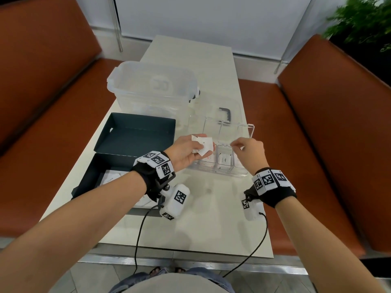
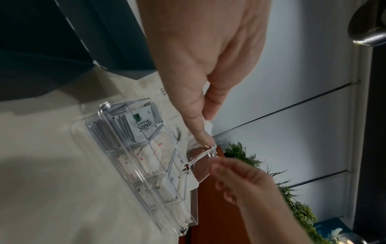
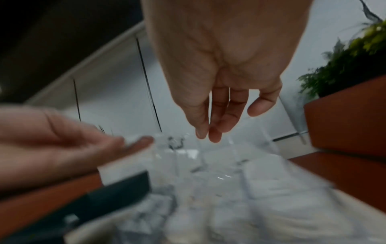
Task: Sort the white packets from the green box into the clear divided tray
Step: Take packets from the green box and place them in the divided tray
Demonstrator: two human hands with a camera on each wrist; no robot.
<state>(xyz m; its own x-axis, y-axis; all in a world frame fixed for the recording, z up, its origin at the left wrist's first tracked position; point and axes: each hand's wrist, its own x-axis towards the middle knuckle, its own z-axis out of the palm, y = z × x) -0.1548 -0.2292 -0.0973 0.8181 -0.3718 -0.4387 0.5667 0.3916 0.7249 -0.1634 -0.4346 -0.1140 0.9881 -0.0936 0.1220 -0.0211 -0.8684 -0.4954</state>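
Observation:
My left hand [image 1: 198,146] hovers over the left end of the clear divided tray [image 1: 218,173] and grips a small bunch of white packets [image 1: 206,144] between thumb and fingers. The left wrist view shows a white packet corner [image 2: 208,128] poking out from under the thumb. My right hand [image 1: 237,144] hangs above the tray's right end, fingers pointing down, nothing visible between them [image 3: 206,137]. Several packets stand in the tray's compartments, one printed "Stevia" [image 2: 144,127]. The dark green box [image 1: 93,176] lies open at the left with white packets [image 1: 112,178] inside.
A large clear storage bin [image 1: 152,85] stands behind the green box. Its clear lid with a black handle [image 1: 225,112] lies behind the tray. Orange bench seats [image 1: 317,123] flank the pale table [image 1: 190,218]. A green plant [image 1: 364,20] is at the far right.

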